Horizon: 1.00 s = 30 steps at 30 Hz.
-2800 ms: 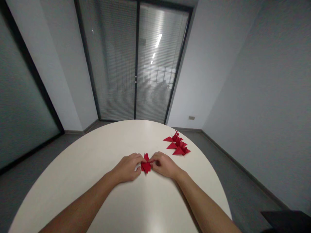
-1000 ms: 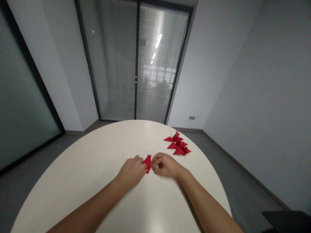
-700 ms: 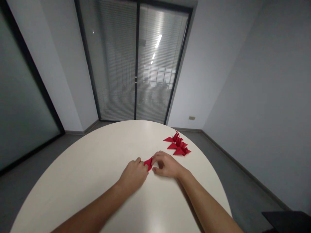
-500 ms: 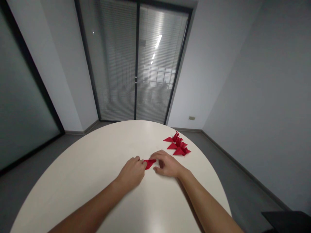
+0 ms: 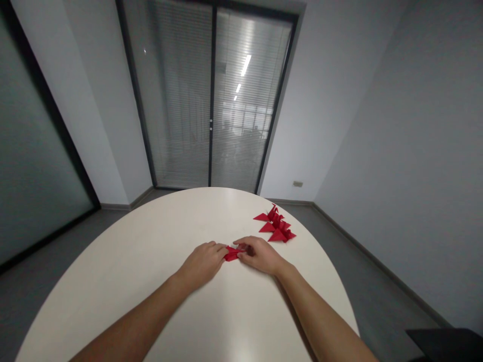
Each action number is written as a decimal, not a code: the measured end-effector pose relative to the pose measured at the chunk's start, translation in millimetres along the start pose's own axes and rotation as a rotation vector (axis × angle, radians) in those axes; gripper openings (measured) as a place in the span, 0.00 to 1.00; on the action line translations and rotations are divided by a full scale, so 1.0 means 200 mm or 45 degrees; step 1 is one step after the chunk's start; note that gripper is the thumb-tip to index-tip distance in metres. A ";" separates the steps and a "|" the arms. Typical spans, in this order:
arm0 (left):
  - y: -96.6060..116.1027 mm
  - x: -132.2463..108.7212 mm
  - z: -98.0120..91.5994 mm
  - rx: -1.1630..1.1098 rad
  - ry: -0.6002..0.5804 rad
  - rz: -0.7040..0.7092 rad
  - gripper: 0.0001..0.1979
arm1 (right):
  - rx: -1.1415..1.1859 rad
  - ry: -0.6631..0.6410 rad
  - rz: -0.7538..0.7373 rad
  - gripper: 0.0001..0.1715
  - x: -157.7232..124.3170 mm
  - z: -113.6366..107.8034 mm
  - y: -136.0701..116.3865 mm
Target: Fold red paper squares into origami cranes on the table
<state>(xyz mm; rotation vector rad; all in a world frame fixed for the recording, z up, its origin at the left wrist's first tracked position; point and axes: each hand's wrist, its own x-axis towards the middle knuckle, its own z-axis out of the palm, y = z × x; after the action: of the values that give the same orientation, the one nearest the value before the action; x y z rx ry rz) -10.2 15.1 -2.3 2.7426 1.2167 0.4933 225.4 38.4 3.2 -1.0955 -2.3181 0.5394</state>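
left hand [image 5: 204, 260], right hand [image 5: 259, 254] — folded red paper [image 5: 231, 254] between

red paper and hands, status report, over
Left hand holding red paper by its left end. Right hand at the right end, grip unclear. Folded red pieces beyond right hand, not between the hands.

matt paper fold [image 5: 232, 255], matt paper cranes [image 5: 278, 227], smooth tbl [image 5: 181, 322] w/ slight sheen, glass drs [image 5: 181, 100]
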 end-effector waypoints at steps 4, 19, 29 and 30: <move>-0.03 0.00 0.01 0.003 0.001 -0.013 0.17 | -0.022 -0.046 -0.079 0.24 0.00 -0.01 -0.01; -0.01 0.02 -0.02 -0.054 0.091 -0.081 0.14 | 0.372 0.100 -0.171 0.19 0.02 0.01 -0.06; -0.03 0.02 0.00 -0.018 0.075 -0.139 0.15 | 0.372 0.101 -0.188 0.27 0.02 0.01 -0.08; -0.03 0.02 0.00 -0.007 0.078 -0.151 0.15 | 0.399 0.115 -0.173 0.28 0.03 0.01 -0.08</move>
<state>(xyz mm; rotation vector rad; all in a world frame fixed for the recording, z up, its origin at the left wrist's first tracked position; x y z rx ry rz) -11.8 22.3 -2.3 2.6495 1.3800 0.5703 212.3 32.9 11.6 -0.7929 -2.1210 0.7536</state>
